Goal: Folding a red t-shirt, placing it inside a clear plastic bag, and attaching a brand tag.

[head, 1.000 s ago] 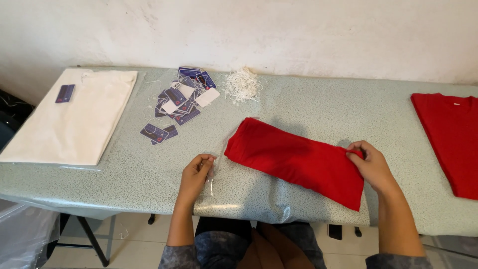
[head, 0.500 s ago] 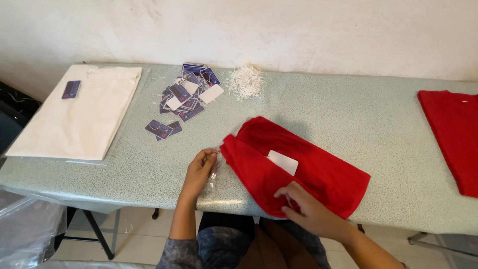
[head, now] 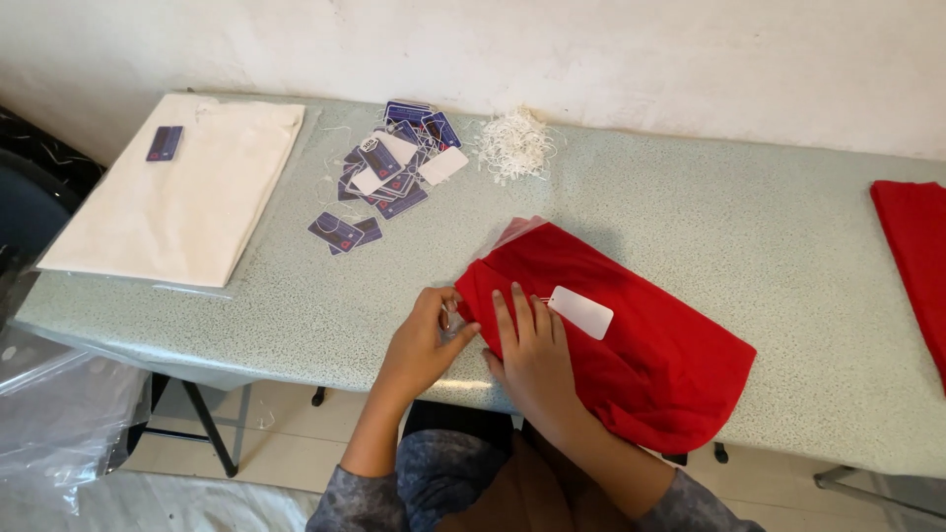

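A folded red garment lies near the table's front edge with a white hang tag on top. Its far left end sits inside a clear plastic bag. My left hand pinches the bag's edge at the garment's near left corner. My right hand lies flat on the red cloth just right of that, fingers spread and pointing away from me.
A folded white garment with a small blue tag lies at the left. Several blue and white tags and a heap of white string lie at the back. Another red garment lies at the right edge.
The red garment was turned over, showing its white tag. My right hand moved from its right end, along the front edge, to rest flat on its left part. My left hand kept the bag's edge.
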